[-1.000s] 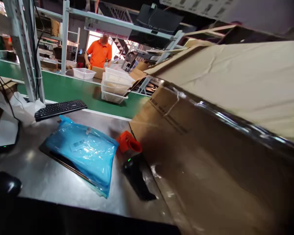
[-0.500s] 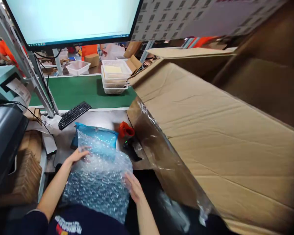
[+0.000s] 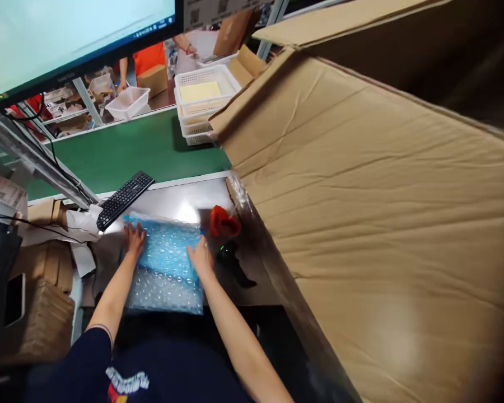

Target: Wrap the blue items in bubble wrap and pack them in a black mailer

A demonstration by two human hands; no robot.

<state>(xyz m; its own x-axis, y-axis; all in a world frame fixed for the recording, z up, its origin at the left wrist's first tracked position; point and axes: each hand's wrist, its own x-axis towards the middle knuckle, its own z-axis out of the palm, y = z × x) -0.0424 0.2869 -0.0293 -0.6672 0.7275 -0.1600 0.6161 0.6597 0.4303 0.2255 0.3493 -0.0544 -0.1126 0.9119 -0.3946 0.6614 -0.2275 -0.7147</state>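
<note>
A sheet of clear bubble wrap (image 3: 166, 294) lies over a flat blue plastic package (image 3: 163, 240) on the metal worktop. My left hand (image 3: 135, 239) rests on the left edge of the wrap, fingers spread. At the right edge, my right hand (image 3: 201, 258) grips the wrap, thumb on top; its other fingers are partly hidden. Close to the right hand are a red tape-like object (image 3: 224, 221) and a black handheld scanner (image 3: 236, 266) with a small green light.
A large cardboard box (image 3: 361, 212) fills the right side. A keyboard (image 3: 125, 200) lies behind my left hand, below a monitor (image 3: 79, 45). Stacked white baskets (image 3: 208, 92) stand on the green belt (image 3: 143, 145). Flattened cardboard (image 3: 50, 313) is piled left. Other people work beyond.
The bubble wrap went from being held up near my body to lying flat over the blue package. Both hands moved forward with it, and the right also moved left. The view has tilted.
</note>
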